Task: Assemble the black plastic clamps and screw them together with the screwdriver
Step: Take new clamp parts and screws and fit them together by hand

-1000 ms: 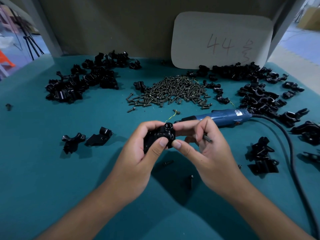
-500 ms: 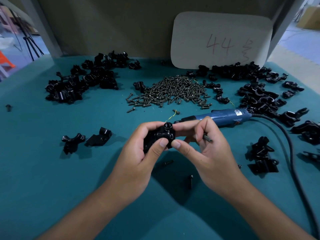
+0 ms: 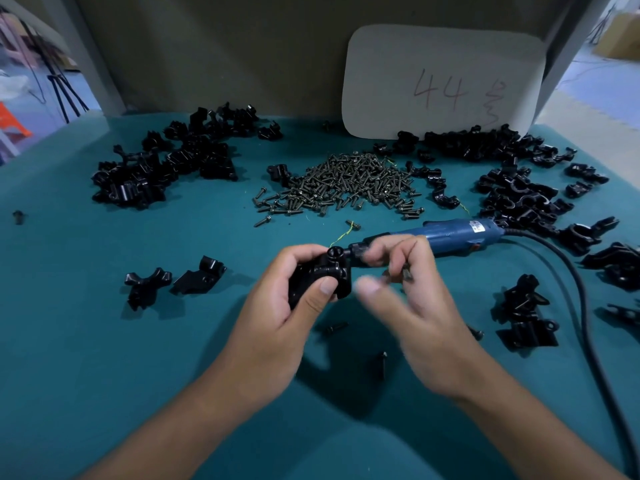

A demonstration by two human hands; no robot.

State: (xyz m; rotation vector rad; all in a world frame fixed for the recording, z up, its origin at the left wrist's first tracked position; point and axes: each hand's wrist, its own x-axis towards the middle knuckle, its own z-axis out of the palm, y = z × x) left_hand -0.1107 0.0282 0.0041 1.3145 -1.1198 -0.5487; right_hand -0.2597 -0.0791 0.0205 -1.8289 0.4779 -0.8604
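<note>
Head camera looked down on a teal desk [image 3: 104, 358] where the left hand [image 3: 277, 323] gripped a black plastic clamp [image 3: 320, 277], fingers curled over its far side and the thumb pressed on its near face, holding it above the desk's middle. Just beside it, the right hand [image 3: 412, 306] was blurred; its thumb stood slightly apart from the clamp, and its curled fingers pinched what looked like a small dark screw [image 3: 406, 271], though the blur made that hard to confirm. Behind the right hand lay the blue screwdriver [image 3: 453, 233], resting on the desk with its tip pointing toward the clamp and its black cable [image 3: 585, 323] curving toward the near right corner. A heap of loose screws [image 3: 346, 185] sat toward the far edge at the middle. Piles of black clamp parts [image 3: 166, 164] lay toward the far left, and more clamp pieces [image 3: 512, 192] spread along the far right. Two separate clamp halves [image 3: 173, 282] rested left of the hands, and a small stack of finished-looking clamps [image 3: 526, 317] sat on the right side. A few stray screws [image 3: 382, 363] lay on the desk under the hands. A white card [image 3: 443, 81] marked "44" leaned against the back wall at the far edge.
</note>
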